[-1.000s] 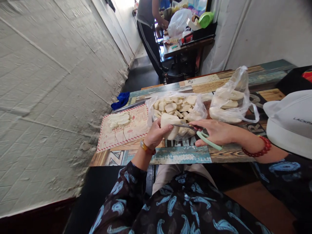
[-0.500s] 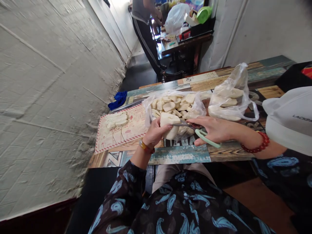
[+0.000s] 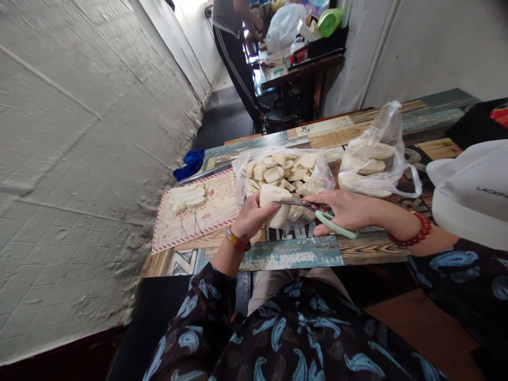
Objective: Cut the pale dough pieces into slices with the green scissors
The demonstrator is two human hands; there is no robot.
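Closely, my left hand [image 3: 250, 218] grips a pale chunk [image 3: 274, 193] above the table [image 3: 293, 254], its fingers mostly hidden behind it, while my right hand [image 3: 351, 209] is wrapped round green-handled scissors [image 3: 336, 227], whose blade tips I can't make out against the chunk. Beyond, the chunk partly hides an open plastic bag [image 3: 326, 177] of pale slices [image 3: 273, 174]. Farther off, a person [image 3: 234, 58] is cut off at the top.

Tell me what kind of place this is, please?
Probably a small eatery or home food-making corner, though I can't be sure. A patterned table holds an open plastic bag of pale, food-like pieces, the right hand holds scissors, and a cluttered table stands behind.
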